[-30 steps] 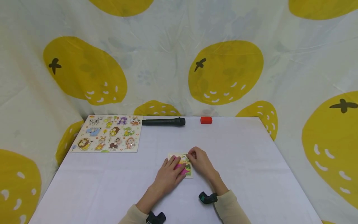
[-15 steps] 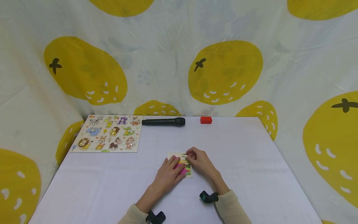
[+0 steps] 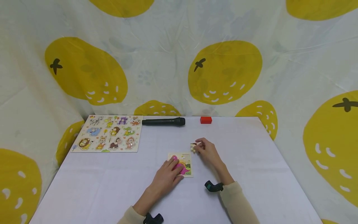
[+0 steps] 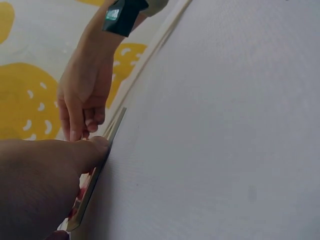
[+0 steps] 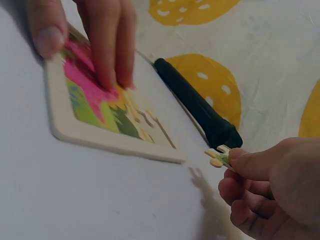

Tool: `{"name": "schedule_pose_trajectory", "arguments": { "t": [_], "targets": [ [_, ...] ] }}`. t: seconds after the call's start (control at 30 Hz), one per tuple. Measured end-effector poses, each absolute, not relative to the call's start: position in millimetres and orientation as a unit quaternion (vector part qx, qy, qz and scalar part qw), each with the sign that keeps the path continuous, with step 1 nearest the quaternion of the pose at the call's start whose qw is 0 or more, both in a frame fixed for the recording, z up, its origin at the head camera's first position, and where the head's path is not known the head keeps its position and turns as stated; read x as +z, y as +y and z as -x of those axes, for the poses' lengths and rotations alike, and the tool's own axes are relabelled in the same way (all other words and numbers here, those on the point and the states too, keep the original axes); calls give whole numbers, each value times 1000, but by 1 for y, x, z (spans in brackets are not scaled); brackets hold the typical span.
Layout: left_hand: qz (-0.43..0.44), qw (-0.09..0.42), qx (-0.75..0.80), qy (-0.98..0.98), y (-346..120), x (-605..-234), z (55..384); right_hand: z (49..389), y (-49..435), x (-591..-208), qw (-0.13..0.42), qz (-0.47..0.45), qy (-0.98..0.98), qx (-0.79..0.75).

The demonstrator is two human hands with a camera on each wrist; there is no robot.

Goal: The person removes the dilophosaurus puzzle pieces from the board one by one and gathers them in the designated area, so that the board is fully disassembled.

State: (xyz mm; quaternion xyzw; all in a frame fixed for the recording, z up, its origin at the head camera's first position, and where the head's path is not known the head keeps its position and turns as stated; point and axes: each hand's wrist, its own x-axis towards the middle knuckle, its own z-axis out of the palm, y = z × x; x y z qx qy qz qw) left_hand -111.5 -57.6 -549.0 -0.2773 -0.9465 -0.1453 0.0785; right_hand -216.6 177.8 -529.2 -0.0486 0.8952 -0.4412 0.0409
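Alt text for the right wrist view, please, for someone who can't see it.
A right hand pinches a small puzzle piece above a white table, apart from a framed puzzle. A left hand touches the framed puzzle; a dark microphone lies beyond, before a yellow-patterned cloth.

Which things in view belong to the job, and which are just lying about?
In the job:
small square pale-framed jigsaw with a pink figure, under the left hand
cream-and-green jigsaw piece, pinched by the right hand

Lying about:
large white rectangular board of colourful animals
long black microphone
red rectangular block
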Motion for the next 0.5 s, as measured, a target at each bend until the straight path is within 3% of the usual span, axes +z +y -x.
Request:
{"name": "schedule_pose_trajectory", "arguments": {
  "t": [0.5],
  "targets": [
    [288, 116, -160, -937, -58, -553, 112, 252, 215, -533, 12, -23, 894, -448]
  ]
}}
